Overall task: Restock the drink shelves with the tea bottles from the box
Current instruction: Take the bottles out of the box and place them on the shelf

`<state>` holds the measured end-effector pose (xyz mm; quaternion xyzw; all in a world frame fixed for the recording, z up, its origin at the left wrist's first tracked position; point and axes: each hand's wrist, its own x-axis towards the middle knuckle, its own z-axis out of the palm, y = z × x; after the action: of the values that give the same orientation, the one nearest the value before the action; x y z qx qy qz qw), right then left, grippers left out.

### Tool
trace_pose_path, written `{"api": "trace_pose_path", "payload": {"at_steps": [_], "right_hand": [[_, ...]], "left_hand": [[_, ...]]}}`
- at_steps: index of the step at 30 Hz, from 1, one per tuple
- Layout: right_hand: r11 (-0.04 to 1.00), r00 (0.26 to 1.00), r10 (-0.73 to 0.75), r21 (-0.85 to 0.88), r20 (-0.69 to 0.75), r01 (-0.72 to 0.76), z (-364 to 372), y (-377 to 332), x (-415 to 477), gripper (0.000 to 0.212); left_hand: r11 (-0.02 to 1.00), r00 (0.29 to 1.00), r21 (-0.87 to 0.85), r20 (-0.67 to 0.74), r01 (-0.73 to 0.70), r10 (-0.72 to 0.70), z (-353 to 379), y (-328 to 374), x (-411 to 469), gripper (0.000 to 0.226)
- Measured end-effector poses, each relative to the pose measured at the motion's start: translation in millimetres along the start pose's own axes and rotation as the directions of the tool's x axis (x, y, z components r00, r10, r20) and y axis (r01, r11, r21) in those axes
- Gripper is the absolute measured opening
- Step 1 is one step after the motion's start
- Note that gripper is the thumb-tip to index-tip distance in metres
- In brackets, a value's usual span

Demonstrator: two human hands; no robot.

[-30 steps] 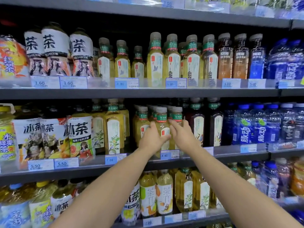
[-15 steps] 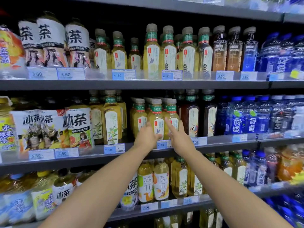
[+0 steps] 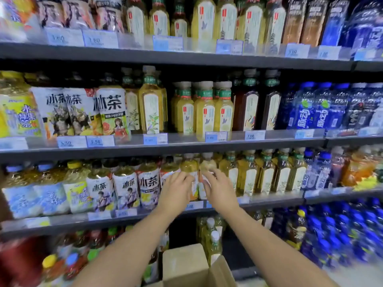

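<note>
Three yellow tea bottles [image 3: 205,112] with green neck bands stand in a front row on the middle shelf [image 3: 186,145]. My left hand [image 3: 176,190] and my right hand [image 3: 219,190] hover lower down, side by side in front of two yellow bottles [image 3: 189,165] on the shelf beneath. Both hands are blurred, with fingers loosely spread and nothing in them. I cannot tell whether the fingertips touch those bottles. The open cardboard box [image 3: 184,263] is at the bottom centre, under my forearms; its inside is hidden.
Shelves are packed: iced-tea bottles [image 3: 109,110] at left, dark tea bottles [image 3: 248,106] right of the yellow ones, blue drink bottles [image 3: 306,108] at far right. A dark gap [image 3: 182,230] opens on the lowest shelf above the box, beside a few yellow bottles [image 3: 213,239].
Both hands came away from the yellow bottles on the middle shelf and dropped to the shelf below. The view tilted down, bringing the box into sight.
</note>
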<state>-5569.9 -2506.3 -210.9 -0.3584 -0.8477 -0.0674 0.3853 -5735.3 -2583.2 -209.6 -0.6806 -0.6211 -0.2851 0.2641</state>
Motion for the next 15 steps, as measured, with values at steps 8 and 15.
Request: {"api": "trace_pose_path", "payload": {"at_steps": [8,15], "right_hand": [[0.991,0.883,0.033,0.101,0.468,-0.090,128,-22,-186,0.035],[0.955,0.330,0.136,-0.035,0.934,-0.294,206,-53,-317,0.030]], "left_hand": [[0.962,0.900,-0.004,0.356,0.271,-0.252,85,-14,-217,0.011],[0.881,0.753,0.062,0.493,0.469,-0.435,146,11,-340,0.043]]}}
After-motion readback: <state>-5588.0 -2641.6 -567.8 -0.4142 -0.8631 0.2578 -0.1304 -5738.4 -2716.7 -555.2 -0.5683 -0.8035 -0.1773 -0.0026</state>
